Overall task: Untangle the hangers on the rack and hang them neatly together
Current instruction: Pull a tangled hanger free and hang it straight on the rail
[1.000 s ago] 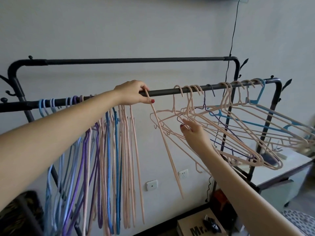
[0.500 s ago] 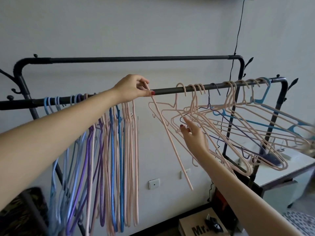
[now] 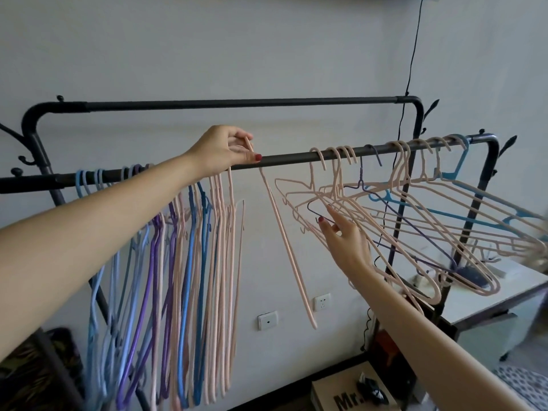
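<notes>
The left hand (image 3: 222,151) has lifted the pink hanger (image 3: 284,232) it pinches, hook now above the rail (image 3: 296,158), free to join the tidy bunch (image 3: 178,262) below its wrist. The right hand (image 3: 345,241), fingers loosely spread, touches the tangled hangers (image 3: 415,209).

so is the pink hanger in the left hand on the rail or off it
Off. The left hand pinches the pink hanger by its hook above the rail, and it dangles tilted.

rack (image 3: 296,157): dark metal tube, matt, smooth | pink hangers (image 3: 394,232): thin, ribbed-looking coating, matt | blue and purple hangers (image 3: 154,262): same thin coated make, slight sheen | wall (image 3: 267,48): painted, matt | box (image 3: 341,396): brown cardboard, printed black letters
</notes>
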